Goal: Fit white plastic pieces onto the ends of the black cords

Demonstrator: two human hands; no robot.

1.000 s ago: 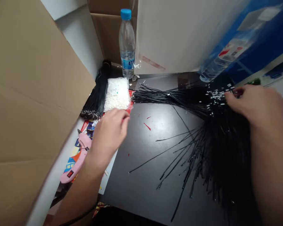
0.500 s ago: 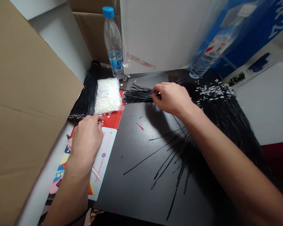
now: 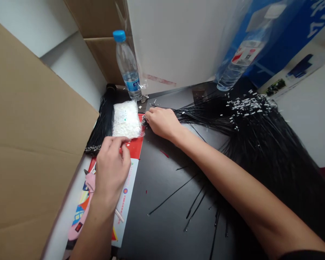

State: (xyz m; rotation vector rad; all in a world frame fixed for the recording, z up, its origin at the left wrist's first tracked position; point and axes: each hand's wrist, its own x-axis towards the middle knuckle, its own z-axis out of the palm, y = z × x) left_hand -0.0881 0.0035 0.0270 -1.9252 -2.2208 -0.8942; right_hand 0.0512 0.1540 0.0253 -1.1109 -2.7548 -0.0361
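Note:
My right hand (image 3: 162, 122) is closed around the near-left ends of a bundle of thin black wires (image 3: 200, 112), with small shiny tips showing just left of the fingers. The wires run right toward a large pile. My left hand (image 3: 112, 162) hovers at the lower edge of a clear bag of small white pieces (image 3: 126, 121). Its fingers are bent, and a gap shows between thumb and forefinger with nothing visible in it. Under the bag and hand lies a red and white printed sheet (image 3: 128, 180).
A big pile of black wires (image 3: 265, 155) with white ends fills the right side; another bundle (image 3: 104, 119) lies left. Two water bottles (image 3: 128, 68) (image 3: 239, 59) stand behind. A pink tool (image 3: 79, 225) rests under my left arm. A cardboard panel (image 3: 38, 151) borders the left.
My right hand has slid left along the wire bundle to its tips. My left hand has moved slightly right, against the bag's lower edge, its thumb and forefinger wider apart. The view has shifted a little.

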